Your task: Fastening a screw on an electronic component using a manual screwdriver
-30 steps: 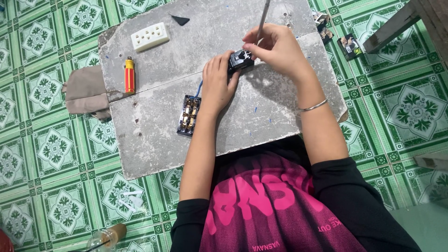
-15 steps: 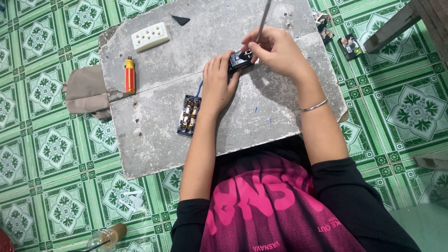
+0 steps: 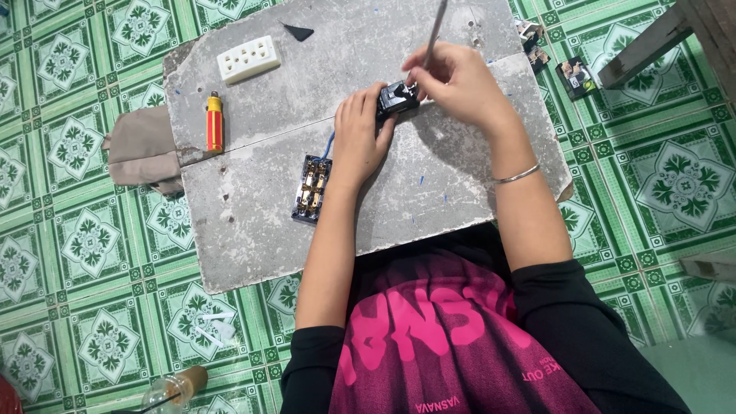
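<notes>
We see our left hand point(image 3: 360, 138) lying on the grey stone slab point(image 3: 253, 230), its fingers curled against a small black part point(image 3: 397, 100) and pinning it to the slab near the middle of the far half. Our right hand point(image 3: 460, 84) comes in from the other side, touching the same black part, with its fingers pinched around a thin grey tool point(image 3: 435, 31) that stands up and away from us, its tip down at the part. Both hands cover most of that part, so we cannot tell its shape.

Just beside our left wrist lies an opened socket insert point(image 3: 310, 188) with brass strips showing, and a blue wire point(image 3: 330, 144) runs from it under the left hand. Farther left on the slab sit a red and yellow lighter point(image 3: 215, 121) and a white socket strip point(image 3: 248, 59), well apart from the hands. A small dark scrap point(image 3: 299, 32) lies at the far edge.

The slab rests on a green patterned tile floor point(image 3: 77, 253). A folded beige cloth point(image 3: 142, 149) touches the slab's left edge. Small cards point(image 3: 575, 77) lie on the floor off the far right corner, near a wooden leg point(image 3: 644, 46). A bulb point(image 3: 172, 391) lies on the floor near our left elbow.
</notes>
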